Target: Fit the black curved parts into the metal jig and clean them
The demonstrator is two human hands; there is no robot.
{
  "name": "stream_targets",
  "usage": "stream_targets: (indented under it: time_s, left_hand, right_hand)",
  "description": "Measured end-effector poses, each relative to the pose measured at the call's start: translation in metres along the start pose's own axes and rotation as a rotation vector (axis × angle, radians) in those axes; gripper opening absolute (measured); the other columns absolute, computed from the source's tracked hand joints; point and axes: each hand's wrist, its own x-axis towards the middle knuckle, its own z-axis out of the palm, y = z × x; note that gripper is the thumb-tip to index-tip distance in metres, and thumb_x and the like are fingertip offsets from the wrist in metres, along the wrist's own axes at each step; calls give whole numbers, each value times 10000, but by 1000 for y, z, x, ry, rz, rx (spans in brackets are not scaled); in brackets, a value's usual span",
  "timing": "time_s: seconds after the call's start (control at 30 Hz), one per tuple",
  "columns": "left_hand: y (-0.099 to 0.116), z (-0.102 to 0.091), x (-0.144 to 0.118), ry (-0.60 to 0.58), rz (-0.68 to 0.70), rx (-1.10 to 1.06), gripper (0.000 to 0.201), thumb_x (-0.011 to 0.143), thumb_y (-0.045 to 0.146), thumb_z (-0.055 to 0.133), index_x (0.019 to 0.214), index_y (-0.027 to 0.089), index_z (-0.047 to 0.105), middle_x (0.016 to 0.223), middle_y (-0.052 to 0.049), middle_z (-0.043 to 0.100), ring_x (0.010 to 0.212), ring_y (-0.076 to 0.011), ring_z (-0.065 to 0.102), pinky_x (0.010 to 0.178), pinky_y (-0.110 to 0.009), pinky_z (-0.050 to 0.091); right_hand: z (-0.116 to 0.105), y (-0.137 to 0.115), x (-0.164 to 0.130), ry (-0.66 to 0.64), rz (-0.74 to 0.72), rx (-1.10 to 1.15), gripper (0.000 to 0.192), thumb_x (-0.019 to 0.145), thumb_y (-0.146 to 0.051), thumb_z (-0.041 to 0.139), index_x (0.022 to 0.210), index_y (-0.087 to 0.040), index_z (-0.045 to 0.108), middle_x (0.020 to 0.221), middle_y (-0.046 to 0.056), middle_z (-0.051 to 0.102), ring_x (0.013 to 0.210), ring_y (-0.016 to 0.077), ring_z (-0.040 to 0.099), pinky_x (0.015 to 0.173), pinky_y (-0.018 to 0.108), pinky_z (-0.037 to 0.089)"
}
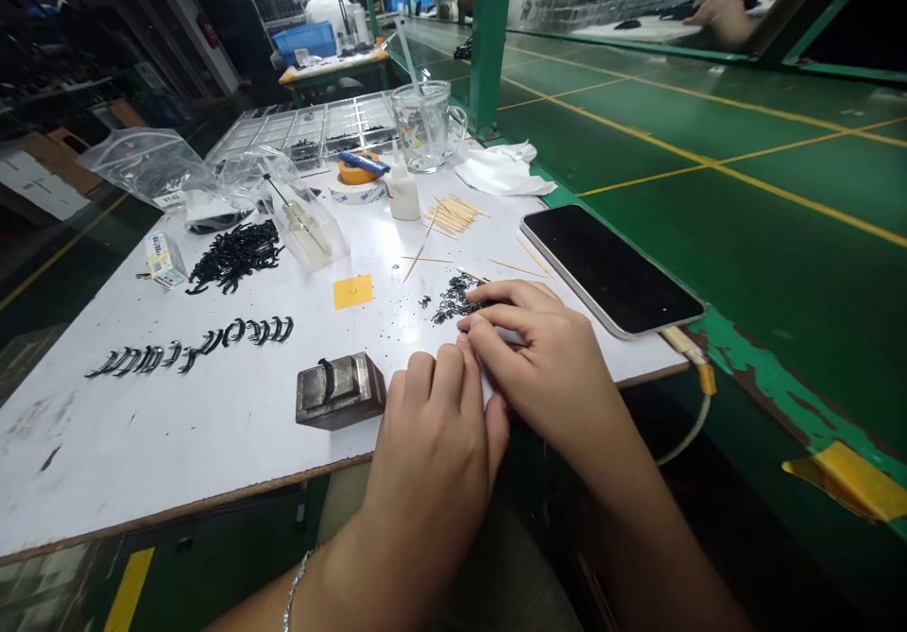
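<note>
My left hand (436, 434) is at the table's front edge with its fingers curled closed. Whatever they hold, if anything, is hidden from view. My right hand (545, 353) meets it at the fingertips, thumb and fingers drawn together in a pinch; I cannot make out what is between them. Just beyond the right fingertips lies a loose pile of tiny black rings (450, 303). Left of my left hand stands a metal block (341, 391) with a curved black strip (327, 379) on its top. A small yellow square (352, 291) lies behind the block.
A phone (613, 268) lies at the right edge. Farther back are toothpicks (457, 215), a small white bottle (403, 193), a glass mug (425, 131) and a compartment tray (312, 127). Black curved pieces (237, 254) are heaped left, with a row of them (191, 347) nearer.
</note>
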Motion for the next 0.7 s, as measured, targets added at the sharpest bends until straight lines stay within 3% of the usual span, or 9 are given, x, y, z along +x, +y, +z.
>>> stream_targets:
  time_s: [0.17,0.33,0.7]
  left_hand:
    - [1,3,-3,103,-41,11,348,1012,197,416,1229,15,617,935,-127,602,787,-246,488,675,-375,449]
    - [3,5,-6,114,-37,86,321,1022,201,418,1127,62,688,947,-117,632,828,-251,533,694,-365,437]
    - [6,8,-9,203,-58,81,376,1037,183,381,1224,13,659,1024,-121,677,905,-255,559,739,-367,419]
  right_hand:
    - [-2,0,-1,33,47,61,246,847,-168,569,697,-224,755,1027,38,754,986,202,696,931,341,524]
    - [-2,1,0,-1,45,14,239,816,-143,583,648,-223,733,1025,35,749,991,212,689,923,347,525]
    - [-4,1,0,8,53,40,243,835,-168,579,684,-228,759,1048,33,753,989,200,696,882,320,535]
